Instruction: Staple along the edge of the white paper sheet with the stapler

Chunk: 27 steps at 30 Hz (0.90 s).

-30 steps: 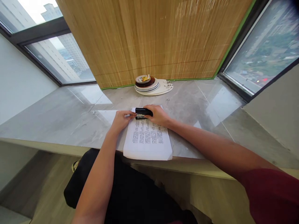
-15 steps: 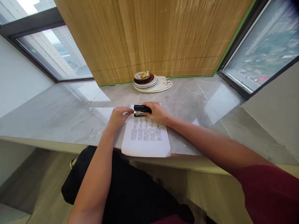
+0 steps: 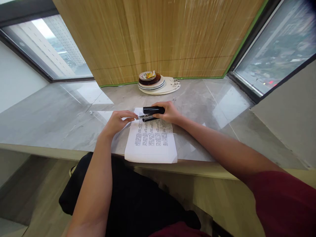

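"Looking at the left hand, can you tell what it has?"

"Thumb and fingertips are drawn close together on the left end of a slim silver metal strip, which juts out of that shiny black stapler."

"And the right hand?"

"Wrapped round the stapler's right end. The black top stands apart from the black base, and the strip slants out between them."

"So the stapler sits around the centre of the frame?"

"Yes, over the upper part of some white paper printed in black. Whether it touches the paper, I can't tell from here. The paper's lower end reaches the front edge of the grey marbled counter."

"What's that pile at the upper middle of the frame?"

"Round plates, white and dark brown, stacked on a flat white oval dish with a dark branch pattern. Behind them hangs a tan slatted blind with green edging."
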Tool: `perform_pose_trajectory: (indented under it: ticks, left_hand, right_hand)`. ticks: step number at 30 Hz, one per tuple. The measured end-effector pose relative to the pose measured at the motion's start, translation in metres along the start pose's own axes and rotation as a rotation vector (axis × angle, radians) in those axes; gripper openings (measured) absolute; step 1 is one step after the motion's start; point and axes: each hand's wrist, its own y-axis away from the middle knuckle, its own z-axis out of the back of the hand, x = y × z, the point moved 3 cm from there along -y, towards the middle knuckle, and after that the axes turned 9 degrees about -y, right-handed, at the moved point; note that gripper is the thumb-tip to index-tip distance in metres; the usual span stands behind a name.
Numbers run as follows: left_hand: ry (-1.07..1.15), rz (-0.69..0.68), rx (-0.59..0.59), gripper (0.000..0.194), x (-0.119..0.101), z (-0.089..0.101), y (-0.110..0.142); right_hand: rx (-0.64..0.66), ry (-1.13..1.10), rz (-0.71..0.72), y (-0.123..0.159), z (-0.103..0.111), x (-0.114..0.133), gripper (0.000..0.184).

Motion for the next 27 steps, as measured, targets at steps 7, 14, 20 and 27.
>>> perform_pose_trajectory:
  ticks: [7,14,20,27]
  left_hand:
    - [0.069,-0.059,-0.170,0.010,-0.015,-0.005,-0.004]
    - [0.120,-0.121,-0.208,0.022,-0.020,-0.017,-0.012]
    - [-0.109,-0.091,-0.286,0.013,-0.029,-0.015,-0.010]
    - [-0.177,-0.196,0.353,0.042,-0.024,-0.050,-0.003]
  right_hand:
    - [0.074,-0.110,0.008,0.001,-0.008,0.015,0.033]
    - [0.036,-0.095,0.049,0.003,-0.015,0.019,0.033]
    - [-0.044,0.021,0.008,0.000,0.009,0.029,0.033]
    - [0.013,0.322,-0.097,0.021,0.081,0.046,0.028]
